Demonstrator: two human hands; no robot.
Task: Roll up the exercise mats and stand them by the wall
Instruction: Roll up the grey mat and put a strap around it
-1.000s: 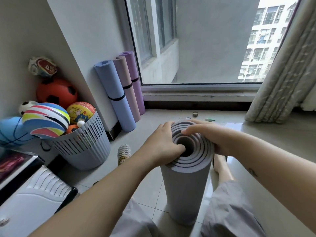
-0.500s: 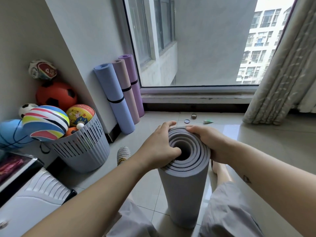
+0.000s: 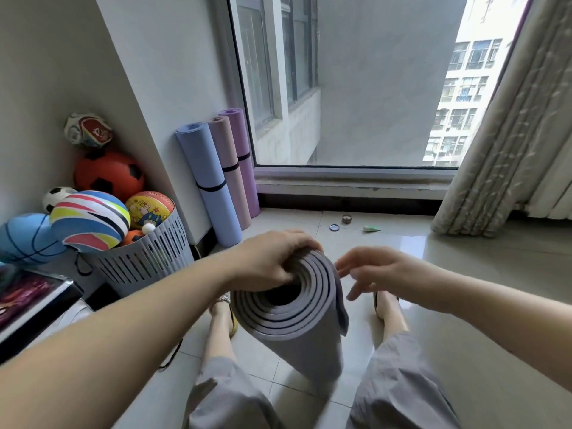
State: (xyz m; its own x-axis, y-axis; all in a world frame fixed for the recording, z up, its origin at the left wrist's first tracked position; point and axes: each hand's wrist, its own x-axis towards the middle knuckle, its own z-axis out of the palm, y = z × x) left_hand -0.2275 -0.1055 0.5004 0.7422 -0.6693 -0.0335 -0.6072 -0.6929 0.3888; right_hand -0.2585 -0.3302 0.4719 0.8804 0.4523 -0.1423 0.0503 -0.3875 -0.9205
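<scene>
Grey mat looks fully rolled; left hand pinches its rim, right hand spread just beside it. Next, likely: two-hand carry to leaning mats beyond it.

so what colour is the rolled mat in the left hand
Plain grey with a faint purple tint, no pattern. The head view shows the rolled mat clearly.

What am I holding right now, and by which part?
The left hand grips the grey rolled mat at the rim of its upper end. The right hand hovers open beside it, holding nothing.
</scene>
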